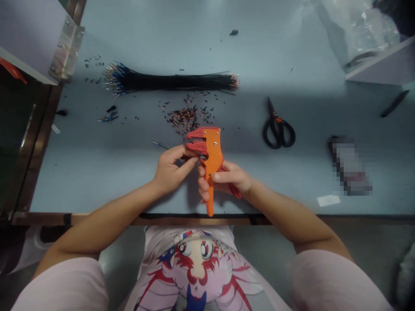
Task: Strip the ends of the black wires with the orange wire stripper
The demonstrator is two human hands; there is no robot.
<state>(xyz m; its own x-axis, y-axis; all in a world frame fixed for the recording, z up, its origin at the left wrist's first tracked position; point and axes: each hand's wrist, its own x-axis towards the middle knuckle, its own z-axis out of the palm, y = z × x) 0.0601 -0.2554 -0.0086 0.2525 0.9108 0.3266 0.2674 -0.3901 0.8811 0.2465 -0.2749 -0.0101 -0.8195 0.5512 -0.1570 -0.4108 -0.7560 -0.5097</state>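
My right hand (pixel 225 179) is wrapped round the handles of an orange and red wire stripper (pixel 213 149), its red jaws pointing left. Pinched in the fingers of my left hand (pixel 175 168) is a thin black wire (pixel 164 146), whose blue and metal-tipped end sticks out to the left. The left fingertips are right at the stripper's jaws; the wire's other end is hidden there. Just beyond the jaws lies a pile of black and copper-coloured scraps (pixel 184 119). Farther back rests a long bundle of black wires (pixel 175 82), with blue and metal ends left and copper ends right.
Black-handled scissors (pixel 279 131) lie to the right. Beyond them are a blurred-out rectangular object (pixel 352 166), a white label (pixel 328 200) and a dark slim tool (pixel 394 103). A few blue-ended pieces (pixel 109 116) lie at left. Panels stand at both back corners.
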